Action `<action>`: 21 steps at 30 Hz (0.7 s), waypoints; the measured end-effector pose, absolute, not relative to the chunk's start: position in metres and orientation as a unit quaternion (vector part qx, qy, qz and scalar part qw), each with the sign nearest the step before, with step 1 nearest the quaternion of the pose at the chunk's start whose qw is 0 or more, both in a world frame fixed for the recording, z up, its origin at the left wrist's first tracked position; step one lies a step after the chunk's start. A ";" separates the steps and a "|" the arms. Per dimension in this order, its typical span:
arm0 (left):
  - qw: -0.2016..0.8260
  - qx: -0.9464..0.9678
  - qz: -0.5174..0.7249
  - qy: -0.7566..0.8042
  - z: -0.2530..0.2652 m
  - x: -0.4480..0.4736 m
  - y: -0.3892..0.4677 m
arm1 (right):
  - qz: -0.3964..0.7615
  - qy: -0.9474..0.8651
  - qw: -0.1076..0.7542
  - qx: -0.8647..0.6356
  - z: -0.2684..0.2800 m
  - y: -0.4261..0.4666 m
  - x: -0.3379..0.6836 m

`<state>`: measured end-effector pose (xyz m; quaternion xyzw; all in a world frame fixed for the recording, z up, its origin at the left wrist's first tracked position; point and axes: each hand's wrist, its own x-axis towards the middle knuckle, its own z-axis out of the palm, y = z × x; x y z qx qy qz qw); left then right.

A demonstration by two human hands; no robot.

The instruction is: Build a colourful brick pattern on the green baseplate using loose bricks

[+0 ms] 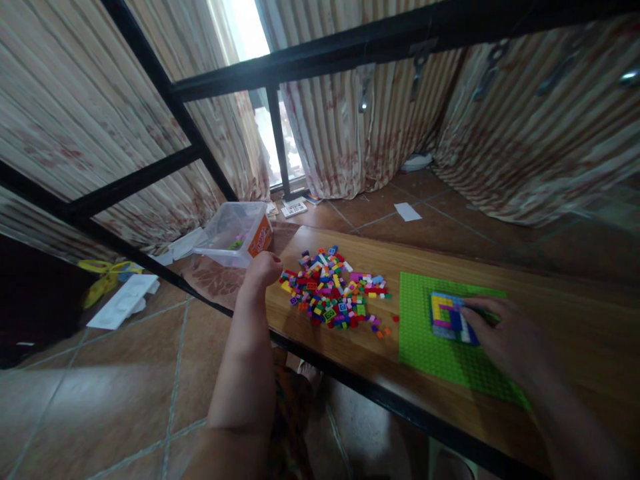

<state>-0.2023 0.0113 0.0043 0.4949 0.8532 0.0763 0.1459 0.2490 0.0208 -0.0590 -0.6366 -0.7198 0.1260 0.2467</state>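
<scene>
Bin [217, 235] is sitting beyond my left hand [267, 268], off to its left. That hand is hovering by the pile's left end; fingers are hiding, so can't tell if open or closed. Pile [327, 290] is lying just right of it, probably for easy reach. Green baseplate [417, 353] is lying under my right hand [493, 327], likely giving the build [447, 317] firm footing. Build's sitting at right fingertips: low, blocky, blue edging, yellow and purple on top, white near my thumb. Right fingers are touching its edge; can't tell if they're gripping.
</scene>
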 end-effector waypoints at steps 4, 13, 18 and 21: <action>0.161 0.485 0.043 0.859 0.005 -0.201 0.011 | 0.123 -0.721 0.248 -0.635 -0.060 0.021 0.250; 0.193 0.484 0.043 0.853 0.010 -0.187 0.010 | 0.113 -0.723 0.245 -0.636 -0.059 0.020 0.249; 0.188 0.494 0.089 0.844 0.011 -0.182 0.013 | 0.105 -0.727 0.244 -0.633 -0.061 0.022 0.248; 0.198 0.506 0.124 0.830 0.014 -0.178 0.012 | 0.096 -0.731 0.236 -0.633 -0.060 0.021 0.248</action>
